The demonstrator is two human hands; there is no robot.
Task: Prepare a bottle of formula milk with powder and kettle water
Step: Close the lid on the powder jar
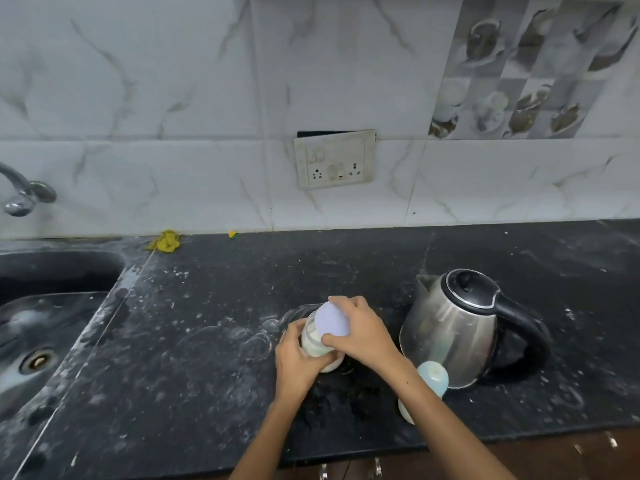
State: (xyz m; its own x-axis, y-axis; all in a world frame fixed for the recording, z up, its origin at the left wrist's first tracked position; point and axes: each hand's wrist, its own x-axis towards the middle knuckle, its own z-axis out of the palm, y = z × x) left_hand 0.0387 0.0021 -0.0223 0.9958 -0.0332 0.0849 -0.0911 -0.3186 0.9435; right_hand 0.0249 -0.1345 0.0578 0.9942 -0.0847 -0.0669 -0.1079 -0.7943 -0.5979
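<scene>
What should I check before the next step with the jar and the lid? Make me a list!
1. Left hand steadies the glass jar: ok.
2. Right hand grips the round lid: ok.
3. Lid clear of the jar mouth: ok, it is tilted up beside the opening.
4. White powder inside the jar: ok.
5. Kettle upright with its lid closed: ok; water inside: cannot tell.
6. Baby bottle within reach by the kettle: ok; open or capped: cannot tell.
</scene>
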